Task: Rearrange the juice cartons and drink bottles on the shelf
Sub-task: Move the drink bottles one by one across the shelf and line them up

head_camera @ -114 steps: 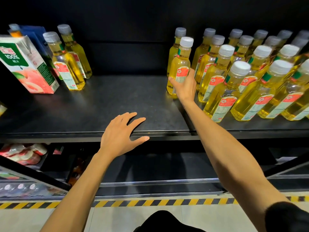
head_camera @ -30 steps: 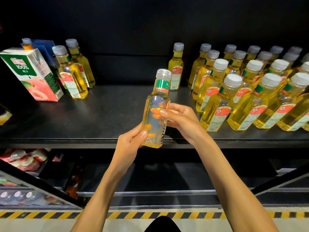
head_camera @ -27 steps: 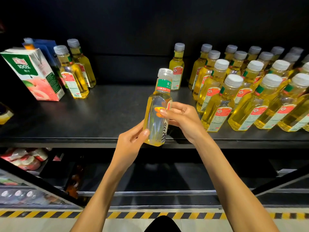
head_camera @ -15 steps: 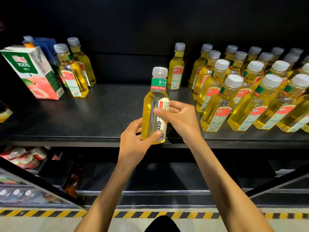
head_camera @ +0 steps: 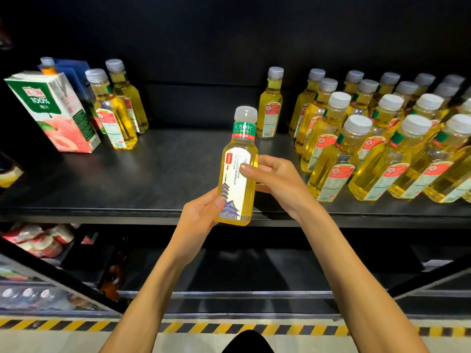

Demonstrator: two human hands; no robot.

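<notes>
Above the shelf's front edge, the left grip curls round the base of an upright yellow drink bottle, thumb on its label. The right grip pinches its middle from the right. Its green neck band carries Chinese characters; the white label shows a purple pagoda, its small print unreadable. Farther back stands a peach juice carton marked "100%", half hiding a blue carton. Rows of bottles run past the right edge.

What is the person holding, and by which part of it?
A yellow drink bottle, upright, in both hands: the left hand grips its lower body near the base, and the right hand pinches its labelled middle.
</notes>
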